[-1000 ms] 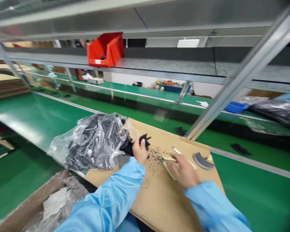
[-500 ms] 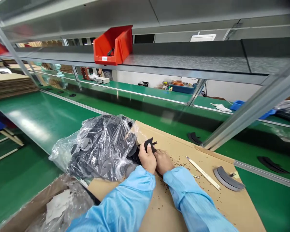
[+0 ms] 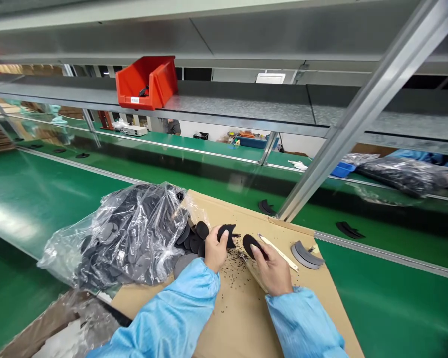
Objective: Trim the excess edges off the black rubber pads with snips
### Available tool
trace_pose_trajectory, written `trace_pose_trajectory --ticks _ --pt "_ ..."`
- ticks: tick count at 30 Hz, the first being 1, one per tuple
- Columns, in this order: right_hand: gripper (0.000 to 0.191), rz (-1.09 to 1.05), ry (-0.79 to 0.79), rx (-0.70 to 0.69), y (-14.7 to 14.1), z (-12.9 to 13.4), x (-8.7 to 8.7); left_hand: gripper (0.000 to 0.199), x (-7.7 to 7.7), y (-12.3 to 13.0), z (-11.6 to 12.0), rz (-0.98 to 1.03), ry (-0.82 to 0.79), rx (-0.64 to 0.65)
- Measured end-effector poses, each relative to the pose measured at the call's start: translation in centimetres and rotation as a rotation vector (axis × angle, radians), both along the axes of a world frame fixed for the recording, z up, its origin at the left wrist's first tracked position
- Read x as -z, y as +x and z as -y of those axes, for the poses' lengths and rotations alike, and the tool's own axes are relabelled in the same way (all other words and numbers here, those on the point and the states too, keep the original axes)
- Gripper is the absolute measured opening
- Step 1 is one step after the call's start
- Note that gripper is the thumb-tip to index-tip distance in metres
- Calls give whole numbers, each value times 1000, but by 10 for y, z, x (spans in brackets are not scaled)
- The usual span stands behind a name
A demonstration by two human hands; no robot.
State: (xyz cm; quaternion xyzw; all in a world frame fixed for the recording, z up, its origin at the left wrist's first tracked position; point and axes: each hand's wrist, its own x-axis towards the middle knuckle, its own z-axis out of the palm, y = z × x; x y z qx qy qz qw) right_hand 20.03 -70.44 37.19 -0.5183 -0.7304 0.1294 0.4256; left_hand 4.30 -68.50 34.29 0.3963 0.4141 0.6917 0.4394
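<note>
Between thumb and fingers, my left hand (image 3: 215, 248) pinches a black foam piece (image 3: 229, 234) with a notched edge. My right hand (image 3: 275, 271) grips a black oval foam disc (image 3: 251, 244) by its lower right side. The two pieces are apart, above a sheet of cardboard (image 3: 235, 318) strewn with tiny black bits (image 3: 234, 276). A slim metal-tipped tool (image 3: 254, 272) lies partly beneath my right hand. Left of my left hand, several black discs (image 3: 202, 230) spill from a clear plastic bag (image 3: 134, 233) full of dark foam pieces.
A pale stick-like tool (image 3: 278, 252) and grey curved foam pieces (image 3: 306, 254) lie at the cardboard's right. Black curved pieces (image 3: 349, 229) sit on the green belt. A metal post (image 3: 343, 124) rises at right. The shelf holds a red bin (image 3: 146, 82); a box (image 3: 59, 328) stands lower left.
My hands, together before, have moved apart. The right hand has shifted right and now shows the oval disc. The view has turned rightward.
</note>
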Motion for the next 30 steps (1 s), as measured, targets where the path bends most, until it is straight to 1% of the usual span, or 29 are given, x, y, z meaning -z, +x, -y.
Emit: trace_pose_trajectory --ticks 2,4,6,8,12,18,20,23,25,27,30 --pt "40 -259 -54 26 9 7 8 34 1 8 7 -11 -7 128" --pt "43 -379 -90 33 15 12 17 33 1 15 13 -18 -17 244" --pt "41 -369 -104 7 18 14 25 35 1 20 18 6 -32 341" --pt "40 -328 -98 -6 20 15 30 37 -1 24 22 37 -54 415" --pt "37 -367 -76 33 22 14 29 40 -4 27 24 28 -97 544" --pt "32 -447 -103 20 22 14 25 42 1 29 24 147 -190 509" --pt "30 -443 -99 24 21 15 24 43 3 29 24 154 -192 515" --pt "28 -415 -84 40 21 17 22 43 5 29 24 167 -197 476" --pt "26 -406 -81 43 21 18 21 43 5 30 24 188 -209 456" --pt "26 -418 -92 40 21 19 21 42 4 30 25 228 -208 467" --pt "29 -521 -132 41 21 19 22 43 0 31 27 315 -202 486"
